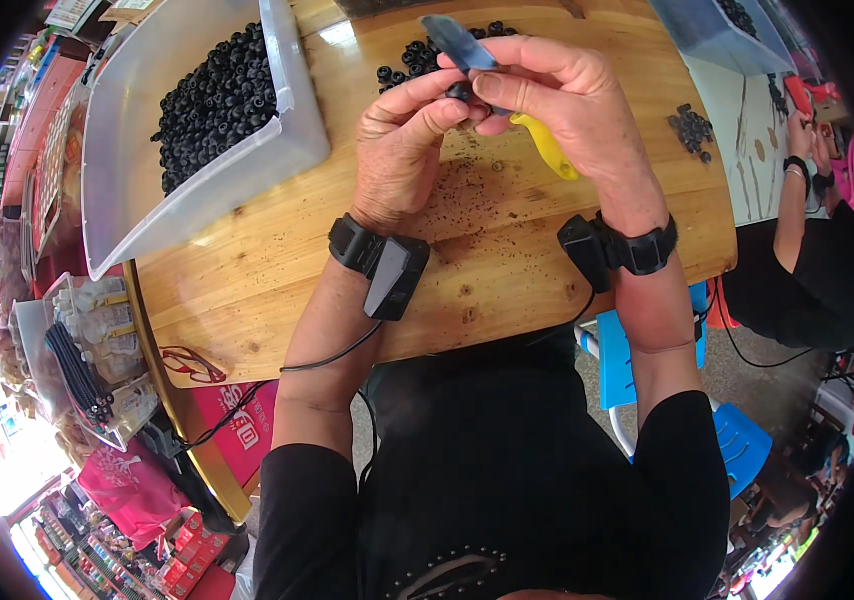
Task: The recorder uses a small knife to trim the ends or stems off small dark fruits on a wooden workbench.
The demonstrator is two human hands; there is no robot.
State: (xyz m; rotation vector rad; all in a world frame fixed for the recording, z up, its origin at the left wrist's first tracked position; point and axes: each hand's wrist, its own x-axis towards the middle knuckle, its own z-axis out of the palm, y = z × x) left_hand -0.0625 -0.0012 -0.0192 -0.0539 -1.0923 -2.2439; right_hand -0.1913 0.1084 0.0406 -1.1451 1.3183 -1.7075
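My left hand [402,135] pinches a small round black part [459,91] between thumb and fingertips. My right hand [557,95] is closed round a knife with a yellow handle [545,147]. Its wide blade [455,44] points up and to the left, just above the black part. Both hands meet over the far middle of the wooden table [397,285]. A heap of similar black parts [415,62], ring-like on top, lies just beyond my hands. Dark crumbs [472,190] are scattered on the wood below them.
A translucent bin [209,215] at the left holds many black parts [222,105]. Red-framed glasses [194,364] lie at the table's near left corner. At the right, another person's arm [793,205] works beside a white table [742,150]; blue chairs [627,355] stand below.
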